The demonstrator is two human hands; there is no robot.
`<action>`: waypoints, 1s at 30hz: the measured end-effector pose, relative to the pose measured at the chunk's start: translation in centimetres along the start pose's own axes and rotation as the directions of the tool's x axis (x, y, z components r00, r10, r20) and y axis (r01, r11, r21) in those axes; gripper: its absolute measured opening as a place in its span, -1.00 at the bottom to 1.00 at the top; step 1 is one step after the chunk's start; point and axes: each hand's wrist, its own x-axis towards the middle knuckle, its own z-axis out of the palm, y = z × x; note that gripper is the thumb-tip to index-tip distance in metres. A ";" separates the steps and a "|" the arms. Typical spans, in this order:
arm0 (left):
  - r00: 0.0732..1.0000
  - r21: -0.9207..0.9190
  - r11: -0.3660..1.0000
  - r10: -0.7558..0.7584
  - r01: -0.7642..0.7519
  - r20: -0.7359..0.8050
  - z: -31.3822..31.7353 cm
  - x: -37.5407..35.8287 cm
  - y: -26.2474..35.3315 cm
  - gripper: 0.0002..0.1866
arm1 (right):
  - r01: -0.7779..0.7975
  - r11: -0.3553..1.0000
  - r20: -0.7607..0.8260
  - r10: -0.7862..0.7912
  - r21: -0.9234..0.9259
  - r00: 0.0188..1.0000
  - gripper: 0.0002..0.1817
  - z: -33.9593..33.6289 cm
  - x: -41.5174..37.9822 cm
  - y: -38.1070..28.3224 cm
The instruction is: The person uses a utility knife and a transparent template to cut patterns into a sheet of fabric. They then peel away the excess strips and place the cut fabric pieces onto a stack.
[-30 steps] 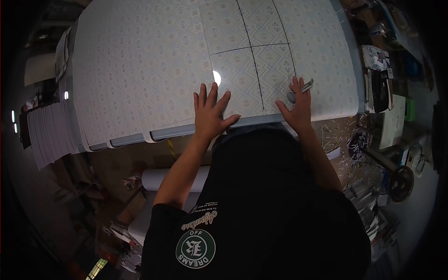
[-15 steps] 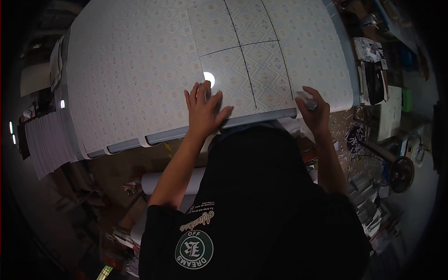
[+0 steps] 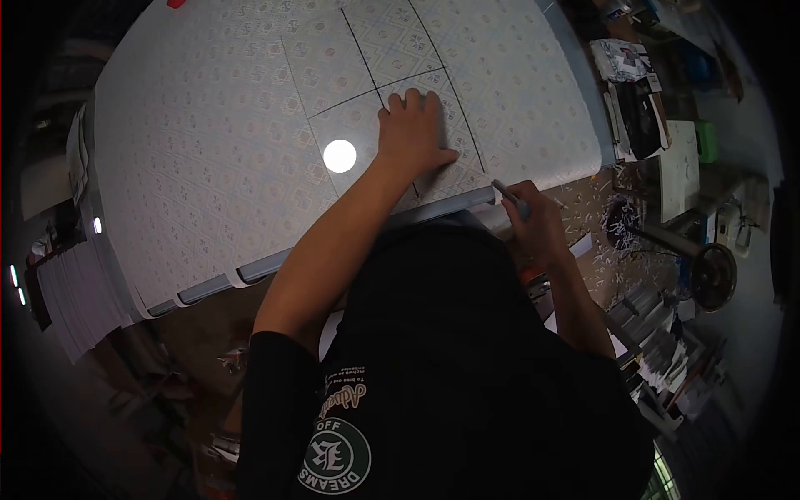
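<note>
A pale patterned sheet [image 3: 208, 167] covers the table, with dark lines running lengthwise and one crossing them. My left hand [image 3: 411, 132] lies on the sheet between two of the long lines, palm down, fingers reaching away from me and thumb out to the right. Beside the table's near edge [image 3: 450, 202], my right hand [image 3: 537, 221] is closed around a slim grey hand tool [image 3: 512, 198]; its tip points up-left toward the sheet's edge. I cannot make out the tool's exact kind. A bright white light spot [image 3: 340, 156] shows on the sheet left of my left hand.
Stacked sheets [image 3: 79, 287] hang at the far left. Wrapped packages [image 3: 623, 60] and a dark bundle [image 3: 637, 121] stand along the right side. Paper scraps [image 3: 596, 208] litter the floor near a round-headed stand [image 3: 712, 277]. A red object [image 3: 175, 3] lies at the table's far edge.
My left hand has moved right and farther forward over the lined part of the sheet. My right hand has turned the grey tool so its tip points up-left. The view has shifted.
</note>
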 end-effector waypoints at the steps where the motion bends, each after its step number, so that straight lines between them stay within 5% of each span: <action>1: 0.999 0.021 0.999 -0.025 0.025 0.042 0.0 0.4 0.3 0.08 | -0.043 0.999 0.026 0.043 0.000 0.999 -0.80 0.2 -0.2 0.2; 10: 0.995 0.111 0.993 -0.051 0.041 0.087 0.9 1.3 0.4 0.21 | -0.057 0.998 -0.152 0.054 -0.011 0.987 -0.86 3.7 -1.1 1.1; 22: 0.978 0.049 0.996 -0.084 0.076 0.192 -0.2 1.9 0.8 0.26 | -0.157 0.987 -0.065 0.155 -0.022 0.986 -0.82 2.4 1.8 -0.4; 30: 0.973 0.081 0.994 -0.085 0.069 0.215 -0.6 2.0 0.9 0.28 | -0.083 0.997 -0.040 0.083 -0.006 0.996 -0.83 2.1 2.8 0.3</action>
